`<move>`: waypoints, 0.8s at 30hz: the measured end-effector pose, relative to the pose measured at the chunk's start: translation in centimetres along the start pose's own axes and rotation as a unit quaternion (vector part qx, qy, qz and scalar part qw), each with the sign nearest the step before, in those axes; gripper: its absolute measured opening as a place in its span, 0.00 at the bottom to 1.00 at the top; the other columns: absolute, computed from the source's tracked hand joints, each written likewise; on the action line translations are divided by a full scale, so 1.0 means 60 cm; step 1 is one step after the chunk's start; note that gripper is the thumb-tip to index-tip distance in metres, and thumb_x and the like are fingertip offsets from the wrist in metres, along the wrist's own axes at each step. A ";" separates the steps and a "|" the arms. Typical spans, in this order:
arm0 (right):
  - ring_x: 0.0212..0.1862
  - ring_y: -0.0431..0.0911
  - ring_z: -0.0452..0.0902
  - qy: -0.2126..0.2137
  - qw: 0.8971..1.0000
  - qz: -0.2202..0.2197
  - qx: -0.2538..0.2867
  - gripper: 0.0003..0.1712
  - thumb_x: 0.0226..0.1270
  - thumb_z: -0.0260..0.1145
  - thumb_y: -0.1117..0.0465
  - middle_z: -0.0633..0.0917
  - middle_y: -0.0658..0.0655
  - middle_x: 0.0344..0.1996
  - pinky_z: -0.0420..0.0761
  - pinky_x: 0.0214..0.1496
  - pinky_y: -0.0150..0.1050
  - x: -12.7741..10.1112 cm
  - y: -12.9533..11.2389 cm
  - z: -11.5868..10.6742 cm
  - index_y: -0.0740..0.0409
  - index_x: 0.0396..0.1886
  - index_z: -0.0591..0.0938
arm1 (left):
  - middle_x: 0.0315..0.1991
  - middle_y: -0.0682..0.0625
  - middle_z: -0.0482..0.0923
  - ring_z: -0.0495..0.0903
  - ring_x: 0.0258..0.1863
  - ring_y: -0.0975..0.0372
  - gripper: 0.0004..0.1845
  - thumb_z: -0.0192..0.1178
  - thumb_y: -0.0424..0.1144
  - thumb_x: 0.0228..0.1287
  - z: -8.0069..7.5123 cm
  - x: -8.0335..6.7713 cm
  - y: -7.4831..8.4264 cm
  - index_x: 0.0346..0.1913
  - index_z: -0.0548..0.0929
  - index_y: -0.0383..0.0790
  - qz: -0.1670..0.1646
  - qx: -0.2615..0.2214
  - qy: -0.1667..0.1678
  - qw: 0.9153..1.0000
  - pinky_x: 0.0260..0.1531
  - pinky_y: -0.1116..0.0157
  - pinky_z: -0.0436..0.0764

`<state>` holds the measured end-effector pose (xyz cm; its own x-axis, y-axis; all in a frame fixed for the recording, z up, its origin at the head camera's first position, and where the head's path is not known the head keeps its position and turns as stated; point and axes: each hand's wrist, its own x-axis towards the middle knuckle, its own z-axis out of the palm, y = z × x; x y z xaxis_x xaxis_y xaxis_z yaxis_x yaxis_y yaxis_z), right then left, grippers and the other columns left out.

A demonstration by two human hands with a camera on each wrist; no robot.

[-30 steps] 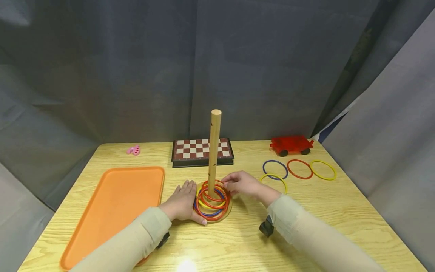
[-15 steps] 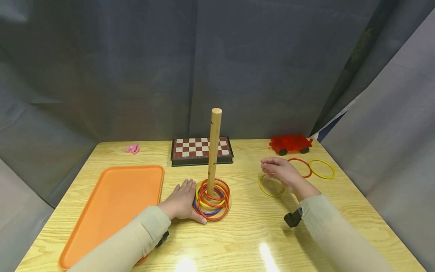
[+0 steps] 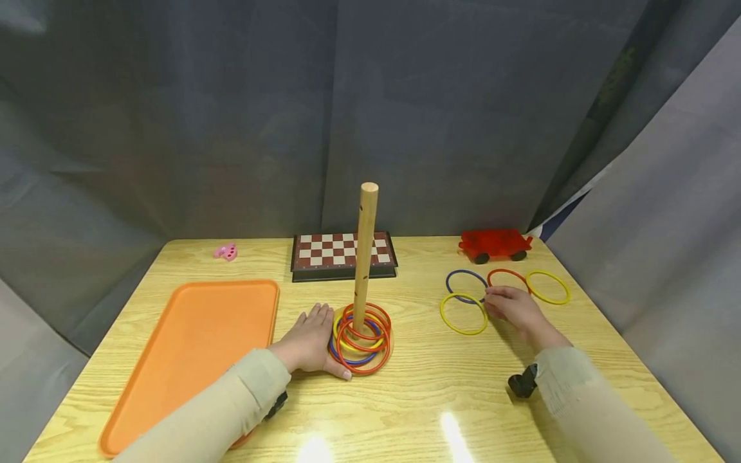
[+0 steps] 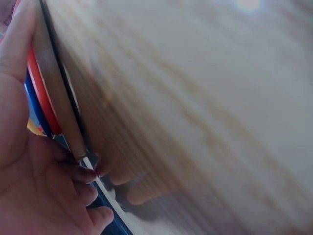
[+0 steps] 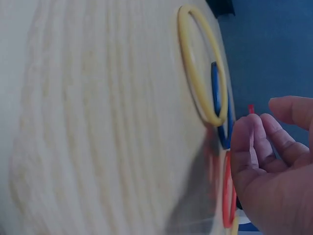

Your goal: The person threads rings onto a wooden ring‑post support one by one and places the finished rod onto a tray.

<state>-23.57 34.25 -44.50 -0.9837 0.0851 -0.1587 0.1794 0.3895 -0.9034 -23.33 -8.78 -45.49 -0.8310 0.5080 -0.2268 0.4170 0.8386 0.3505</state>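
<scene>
Left hand (image 3: 312, 339) lies flat on the table (image 3: 417, 399), palm down, fingers straight and together, pressed against the left side of the round wooden base (image 3: 389, 357) of the peg stand; the left wrist view shows the thumb along the base's rim, the fingers relaxed and closed on nothing; the forearm, in a beige sleeve, runs back toward the near edge. Right hand (image 3: 512, 308) reaches out toward the table's far right corner, low over the surface, fingers loosely curled, fingertips at the gap between the blue ring (image 3: 461, 283) and the red ring (image 3: 505, 276); the right wrist view shows the fingers bent just beside these rings, and whether they pinch one cannot be told.

Four loose rings lie flat near the far right corner: a yellow ring (image 3: 463, 314) nearest the table's middle, its far edge overlapping the blue ring; the red ring beside that; a second yellow ring (image 3: 547, 287) closest to the right edge; all are thin, plain hoops. The upright wooden peg (image 3: 365, 257) stands at the table's middle, with several red, yellow and blue stacked rings (image 3: 361, 338) around its foot.

An orange tray (image 3: 197, 360) lies by the left edge; a chessboard (image 3: 344, 256), a red toy cart (image 3: 495, 245) and a small pink object (image 3: 226, 252) sit along the far edge.
</scene>
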 end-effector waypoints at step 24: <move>0.47 0.59 0.80 0.075 0.978 -0.021 -0.191 0.16 0.70 0.67 0.67 0.86 0.66 0.42 0.80 0.44 0.42 0.022 0.032 0.028 0.74 0.53 0.82 | 0.80 0.29 0.45 0.42 0.81 0.41 0.75 0.77 0.70 0.45 -0.001 0.001 -0.002 0.80 0.49 0.23 0.009 -0.006 -0.005 1.000 0.77 0.43 0.48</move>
<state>-24.53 33.56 -47.10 -0.9820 0.1850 -0.0382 0.1600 0.7075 -0.6884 -23.45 -8.88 -45.49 -0.8198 0.5243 -0.2303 0.4269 0.8276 0.3644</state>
